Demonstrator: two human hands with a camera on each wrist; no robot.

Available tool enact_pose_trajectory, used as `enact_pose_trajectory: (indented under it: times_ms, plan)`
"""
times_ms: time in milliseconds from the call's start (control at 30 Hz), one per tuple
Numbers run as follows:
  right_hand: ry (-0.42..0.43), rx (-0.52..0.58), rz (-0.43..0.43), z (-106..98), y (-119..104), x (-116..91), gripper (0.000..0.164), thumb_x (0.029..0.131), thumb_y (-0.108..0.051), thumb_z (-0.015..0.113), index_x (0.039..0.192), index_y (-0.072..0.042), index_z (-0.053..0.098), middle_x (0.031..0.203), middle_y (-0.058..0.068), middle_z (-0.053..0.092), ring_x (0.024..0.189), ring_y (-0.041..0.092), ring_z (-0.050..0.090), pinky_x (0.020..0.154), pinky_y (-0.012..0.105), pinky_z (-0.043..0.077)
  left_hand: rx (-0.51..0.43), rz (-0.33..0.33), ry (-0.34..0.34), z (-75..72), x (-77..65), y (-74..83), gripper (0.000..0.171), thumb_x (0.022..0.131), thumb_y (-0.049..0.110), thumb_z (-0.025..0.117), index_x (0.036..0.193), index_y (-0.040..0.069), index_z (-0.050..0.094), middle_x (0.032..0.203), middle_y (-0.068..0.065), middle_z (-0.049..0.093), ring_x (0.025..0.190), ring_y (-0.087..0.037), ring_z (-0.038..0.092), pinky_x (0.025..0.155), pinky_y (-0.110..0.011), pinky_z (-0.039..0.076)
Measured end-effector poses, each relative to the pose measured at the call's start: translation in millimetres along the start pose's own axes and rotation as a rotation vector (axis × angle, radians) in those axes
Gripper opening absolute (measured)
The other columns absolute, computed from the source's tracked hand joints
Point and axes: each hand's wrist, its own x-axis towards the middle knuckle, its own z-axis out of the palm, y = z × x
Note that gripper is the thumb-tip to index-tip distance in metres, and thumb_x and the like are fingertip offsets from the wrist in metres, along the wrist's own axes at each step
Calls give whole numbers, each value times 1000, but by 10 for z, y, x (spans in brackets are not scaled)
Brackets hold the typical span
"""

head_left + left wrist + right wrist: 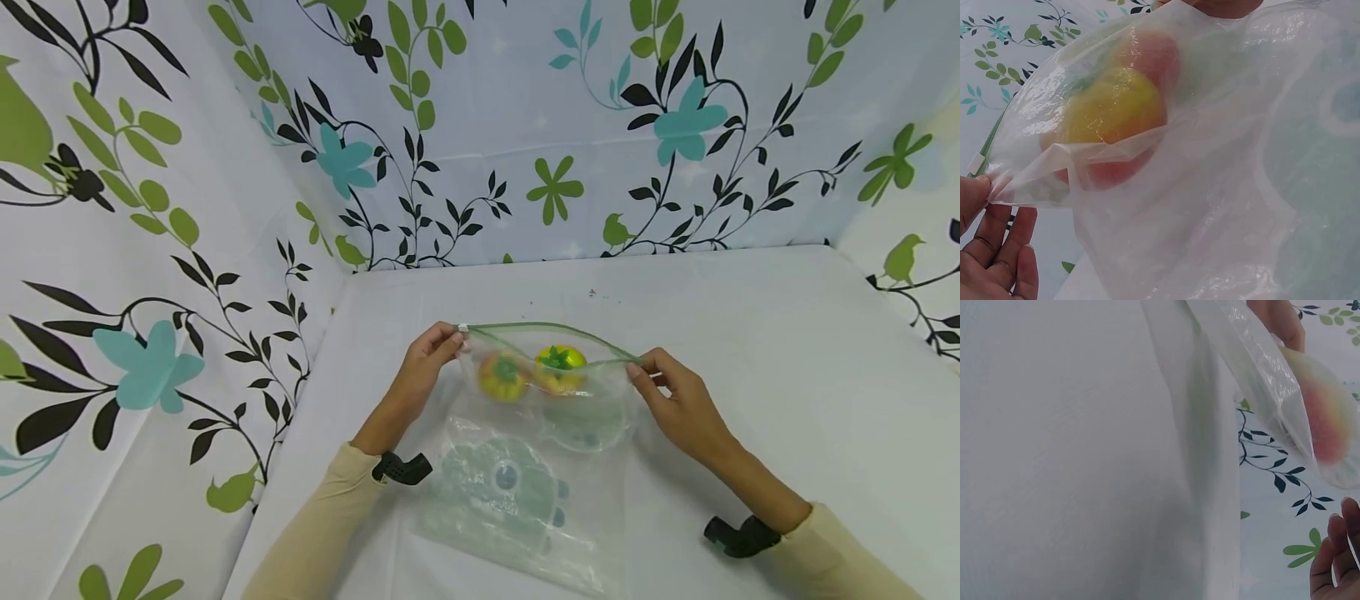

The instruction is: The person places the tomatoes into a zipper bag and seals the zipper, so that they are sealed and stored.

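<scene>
A clear zip bag (592, 517) with a pale green printed pattern hangs between the two hands. Its green-edged mouth gapes, the two edges apart in the middle. My left hand (416, 367) pinches the left corner beside a small white slider (462, 327). At the opposite corner my right hand (682, 408) pinches the green edge between thumb and fingers. Inside, near the mouth, sit two yellow-and-red fruits with green leafy tops, a left fruit (502, 379) and a right fruit (561, 358). The left wrist view shows a yellow-red fruit (1110, 112) through the film.
Under the bag spreads a white-covered table (787, 333). Behind it hangs a white cloth (480, 125) printed with leaves, flowers and birds, and similar cloth lines the left and right sides. A black band with a small device (405, 469) is on each wrist.
</scene>
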Motion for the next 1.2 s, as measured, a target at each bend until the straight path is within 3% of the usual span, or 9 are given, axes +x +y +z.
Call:
enact_pose_trajectory:
  times_ms: [233, 500, 700, 1000, 1200]
  plan:
    - [36, -13, 12, -38, -41, 66, 11, 110, -19, 58, 104, -15, 66, 101, -2, 71, 95, 9, 65, 79, 24, 51, -8, -30, 33, -30, -40, -11, 19, 111, 18, 56, 111, 0, 60, 100, 5, 67, 103, -10, 64, 100, -28, 50]
    - [120, -138, -86, -41, 50, 208, 9, 107, -15, 62, 104, -12, 70, 91, -1, 71, 83, 11, 58, 67, 19, 44, 19, -55, 45, 15, -40, -64, 20, 110, 18, 58, 108, -2, 61, 99, 3, 69, 102, -13, 64, 104, -36, 49]
    - [64, -177, -89, -111, 171, 267, 11, 108, -15, 61, 103, -10, 70, 91, 2, 76, 82, 16, 66, 68, 17, 49, 74, -68, 66, 27, -49, -125, 20, 109, 21, 61, 108, 1, 65, 100, -3, 72, 103, -15, 65, 107, -49, 47]
    - [28, -191, -109, -147, 303, 351, 12, 109, -16, 61, 104, -10, 71, 88, -1, 74, 78, 11, 61, 71, 14, 47, 114, -64, 59, 42, -65, -146, 22, 109, 22, 61, 111, 1, 66, 108, -15, 71, 107, -21, 65, 103, -47, 49]
    - [1, -207, -132, -89, 286, 387, 11, 107, -14, 63, 102, -10, 72, 89, -1, 75, 76, 10, 59, 69, 18, 49, 138, -86, 62, -35, -78, -215, 23, 109, 22, 62, 111, -1, 68, 110, -19, 70, 108, -24, 66, 105, -46, 49]
